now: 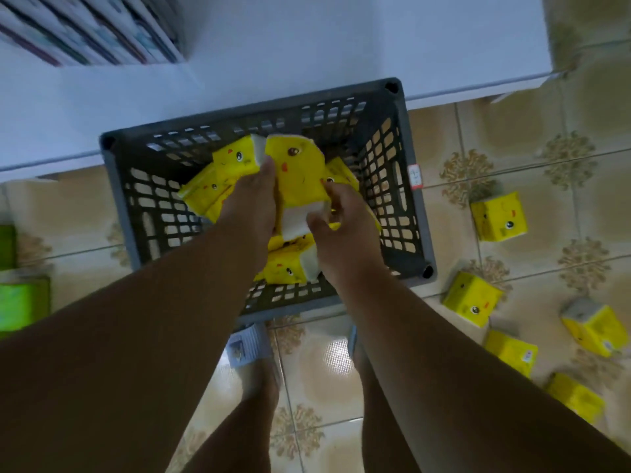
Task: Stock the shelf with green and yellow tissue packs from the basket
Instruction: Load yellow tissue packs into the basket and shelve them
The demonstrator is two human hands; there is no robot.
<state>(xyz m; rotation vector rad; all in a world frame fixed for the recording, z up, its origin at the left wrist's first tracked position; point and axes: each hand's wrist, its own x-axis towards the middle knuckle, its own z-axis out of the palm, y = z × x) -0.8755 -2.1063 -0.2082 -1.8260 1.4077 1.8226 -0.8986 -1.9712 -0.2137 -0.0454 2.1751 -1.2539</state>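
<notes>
Frame soft with motion blur, light dim. Left palm and most fingers hidden behind the hand's own back. Green tissue packs (20, 298) cut off at the left frame edge; their print is unreadable. The striped items (92, 25) standing at the shelf's far-left corner are too blurred to identify. Both forearms cover the near wall of the basket and part of its floor.

Grey plastic lattice basket (415, 213) stands on the patterned tile floor (519, 131), its far wall tucked against the front edge of the white shelf (307, 46). A yellow tissue pack (298, 175) with a chick face is raised above the middle of the basket, between both hands. More yellow packs lie inside: a few toward the left wall (211, 192), some near the front wall (286, 264) under the wrists. Loose yellow packs on the floor (498, 216) lie scattered to the right of the basket, well apart from it.

Left hand (252, 203) lies against the raised pack's left edge, fingertips at its upper side; its grip cannot be made out. Right hand (341, 220) has fingers curled round the pack's lower right corner, thumb on its white end face.
</notes>
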